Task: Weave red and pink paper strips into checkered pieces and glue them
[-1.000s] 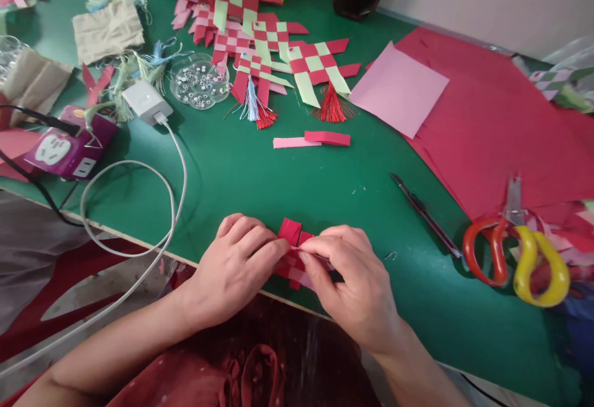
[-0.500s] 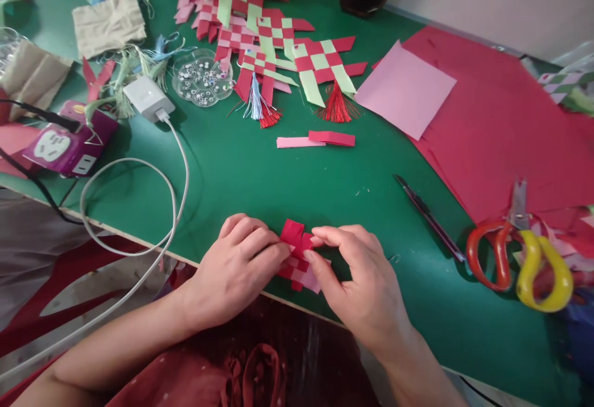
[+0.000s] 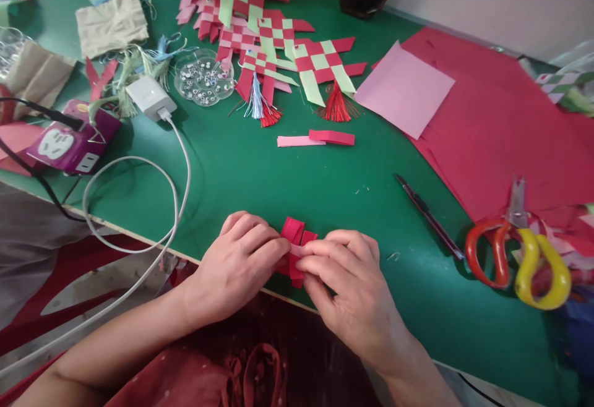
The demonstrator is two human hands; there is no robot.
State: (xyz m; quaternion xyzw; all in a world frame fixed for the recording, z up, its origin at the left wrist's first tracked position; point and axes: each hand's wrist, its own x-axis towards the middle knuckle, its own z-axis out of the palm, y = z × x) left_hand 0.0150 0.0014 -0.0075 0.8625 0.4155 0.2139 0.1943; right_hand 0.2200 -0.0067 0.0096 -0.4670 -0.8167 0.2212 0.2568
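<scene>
Near the table's front edge lies a small weave of red and pink paper strips (image 3: 293, 231), partly covered by my fingers. My left hand (image 3: 248, 255) grips its left side, fingers bent together over it. From the right, my right hand (image 3: 346, 277) pinches the weave, fingertips pressed on a pink strip that crosses the red ones. Its lower part is mostly hidden under both hands. Beyond it on the table rest a loose pink strip (image 3: 297, 141) and a red strip (image 3: 336, 138), overlapping end to end.
Right of my hands lie a craft knife (image 3: 429, 215) and scissors (image 3: 517, 240) with red and yellow handles. Red paper sheets (image 3: 501, 122) and a pink square (image 3: 406, 88) spread behind. Finished woven pieces (image 3: 320, 60), a tray of googly eyes (image 3: 204, 79) and a charger cable (image 3: 185, 166) are further left.
My right hand has shifted slightly left and its fingers now lie over the weave's right side. A pink strip now crosses the red strips. My left hand has hardly moved.
</scene>
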